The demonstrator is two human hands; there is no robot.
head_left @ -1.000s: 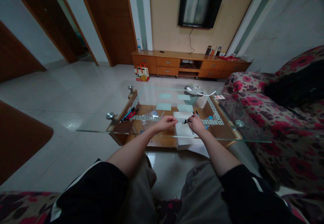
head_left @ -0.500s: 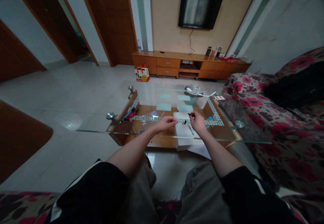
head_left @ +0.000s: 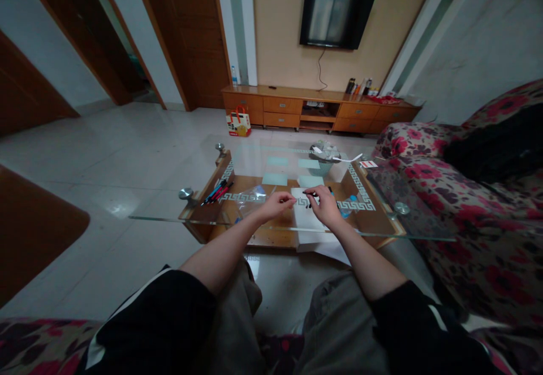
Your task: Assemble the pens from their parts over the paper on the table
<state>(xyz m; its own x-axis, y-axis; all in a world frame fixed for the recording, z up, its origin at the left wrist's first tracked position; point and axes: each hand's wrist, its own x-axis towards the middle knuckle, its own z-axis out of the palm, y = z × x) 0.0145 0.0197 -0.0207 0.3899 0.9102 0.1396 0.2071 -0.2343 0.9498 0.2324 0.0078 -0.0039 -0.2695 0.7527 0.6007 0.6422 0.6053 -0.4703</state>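
My left hand (head_left: 276, 203) hovers over the glass coffee table (head_left: 292, 163), thumb and forefinger pinched on a thin pale pen part too small to make out. Close beside it, my right hand (head_left: 326, 205) holds a short black pen piece (head_left: 311, 194) that points toward the left fingertips. Both hands are above a white sheet of paper (head_left: 307, 222) lying under the glass. A bunch of red, blue and black pens (head_left: 217, 192) lies on the table to the left, next to a clear plastic bag (head_left: 253, 194).
A small basket of crumpled paper (head_left: 324, 157) stands at the table's far side. A floral sofa (head_left: 466, 211) runs along the right. A wooden TV cabinet (head_left: 297, 106) and a shopping bag (head_left: 238, 123) sit across the tiled floor. My knees are against the table's near edge.
My right hand drew up and away from the left with the black piece, then came back left toward the left fingertips. The left hand barely moved.
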